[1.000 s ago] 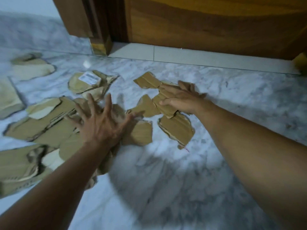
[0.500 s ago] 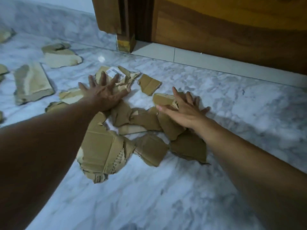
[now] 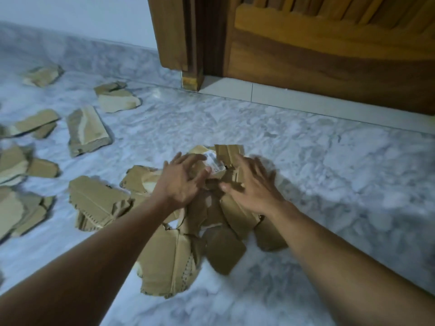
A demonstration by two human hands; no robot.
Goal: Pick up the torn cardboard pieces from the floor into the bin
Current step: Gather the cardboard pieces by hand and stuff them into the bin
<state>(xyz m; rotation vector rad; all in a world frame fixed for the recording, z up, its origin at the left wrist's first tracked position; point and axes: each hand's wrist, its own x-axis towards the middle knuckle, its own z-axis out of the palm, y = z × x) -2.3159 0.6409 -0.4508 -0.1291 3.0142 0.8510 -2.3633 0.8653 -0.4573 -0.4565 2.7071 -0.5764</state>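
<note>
Torn brown cardboard pieces (image 3: 164, 255) lie heaped together on the marble floor (image 3: 341, 184) at the centre of the head view. My left hand (image 3: 181, 182) is on the heap's left side, its fingers curled over the top pieces beside a scrap with a white label (image 3: 214, 162). My right hand (image 3: 251, 187) presses on the heap's right side with fingers spread; it is motion-blurred. The two hands sit close together, thumbs nearly meeting. No bin is in view.
More torn pieces are scattered to the left: a long slab (image 3: 87, 132), a pale one (image 3: 117, 102), a far one (image 3: 42, 75) and a ridged one (image 3: 98, 203). A wooden door (image 3: 329, 55) and frame (image 3: 174, 31) stand behind, above a pale threshold (image 3: 235, 90).
Both hands have swept inward, dragging spread-out pieces into one heap. The left hand moved right from the labelled scrap's area and its fingers curled. The view tilted up, showing more floor at left.
</note>
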